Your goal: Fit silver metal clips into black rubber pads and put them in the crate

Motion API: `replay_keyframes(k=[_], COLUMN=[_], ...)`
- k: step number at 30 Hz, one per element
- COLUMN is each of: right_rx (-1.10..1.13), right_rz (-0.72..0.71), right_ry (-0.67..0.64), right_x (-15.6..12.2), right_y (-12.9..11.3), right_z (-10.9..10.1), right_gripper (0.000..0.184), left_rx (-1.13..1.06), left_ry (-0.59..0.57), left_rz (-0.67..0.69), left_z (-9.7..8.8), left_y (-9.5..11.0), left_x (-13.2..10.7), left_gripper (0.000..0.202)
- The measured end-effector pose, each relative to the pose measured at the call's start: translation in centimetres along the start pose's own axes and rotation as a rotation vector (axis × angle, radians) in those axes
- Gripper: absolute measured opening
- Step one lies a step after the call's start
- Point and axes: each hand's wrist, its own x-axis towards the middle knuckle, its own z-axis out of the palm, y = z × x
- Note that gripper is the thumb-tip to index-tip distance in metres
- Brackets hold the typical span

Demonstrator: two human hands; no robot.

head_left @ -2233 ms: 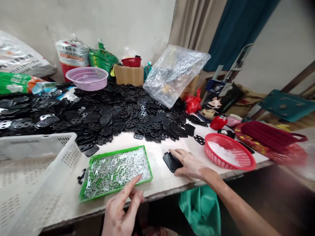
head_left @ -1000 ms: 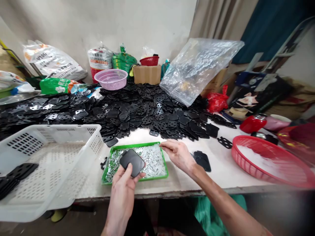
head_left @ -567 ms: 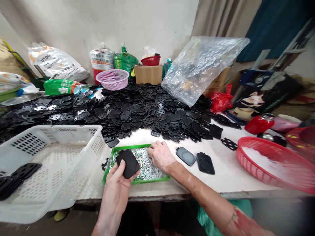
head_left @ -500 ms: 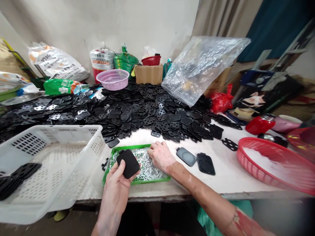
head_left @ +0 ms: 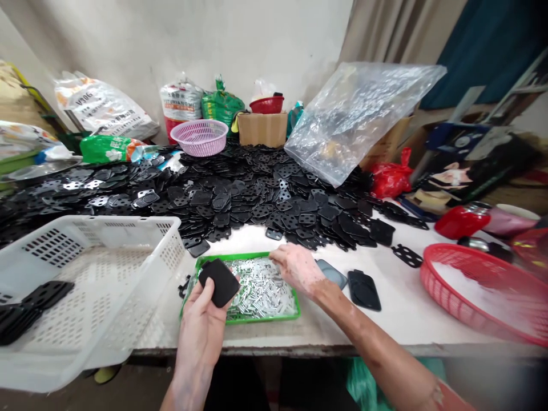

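Our left hand (head_left: 200, 326) and right hand (head_left: 297, 269) are bare, forearms too; a red-orange sleeve (head_left: 443, 398) edges in at five o'clock.

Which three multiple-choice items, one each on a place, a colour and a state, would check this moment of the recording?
1. Where is the right hand?
A) In the white crate
B) Over the tray of metal pieces
C) On the red basket

2. What colour is the tray's rim?
A) Blue
B) Red
C) Green

3. What state is the left hand in?
A) Holding a black pad
B) Lying empty on the table
C) Clenched empty

1: B, its fingers reach over the pieces.
2: C, the rim shows green all round.
3: A, the pad sits raised in its fingers.
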Motion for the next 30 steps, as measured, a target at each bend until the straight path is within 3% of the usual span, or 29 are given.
replay_keyframes(k=[4,10,17,24,30], right_rx=[-0.047,0.017,-0.012,0.168,0.113], right_rz=[-0.066,-0.065,-0.150,-0.076,-0.212], right_ry=[-0.051,0.017,-0.043,0.052,-0.045], right_x=[-0.4,-0.2,0.0,0.0,-0.5], right_y=[-0.9,-1.1,-2.3,-1.0,-2.9], right_z=[0.5,0.1,1.2,-0.6,0.5], right_gripper=[0.019,0.023,0.019,0.026,0.023], left_rx=[0.028,0.063,0.012,-0.084,-0.101], left_ry=[-0.070,-0.100,-0.148,-0.063,0.048], left_rz=[0.018,0.014,-0.059,-0.067,-0.037], left_z=[0.1,0.2,-1.1,-1.5,-0.7], left_y=[-0.4,-0.7,-0.1,0.1,0.0], left_x=[-0.2,-0.5,-0.3,-0.2,-0.2], left_gripper=[0.025,0.032,0.017,0.014,0.018])
